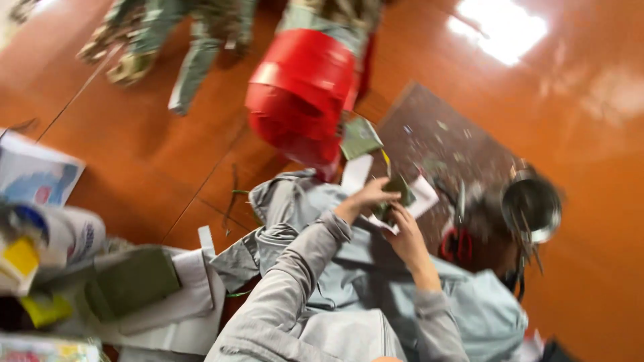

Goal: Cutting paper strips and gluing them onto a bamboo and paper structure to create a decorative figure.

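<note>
Orange-brown floor all around, red bucket (pixel 302 94) up top, and both hands meet over the lap on a small dark green piece (pixel 396 191) backed by white paper (pixel 421 194). Left hand (pixel 367 198) pinches its near edge, right hand (pixel 402 231) grips from below; 2 steady pinches close together look wisest, though blur hides the fingertips.

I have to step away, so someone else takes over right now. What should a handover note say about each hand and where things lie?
Left hand and right hand together hold a small dark green block over white paper on the grey cloth. The picture is blurred, so the grip is unclear. Red bucket stands ahead, metal bowl and red-handled scissors to the right, a bigger green block to the left. Green crumbs cover the dark mat. Done or left: cannot tell.
</note>
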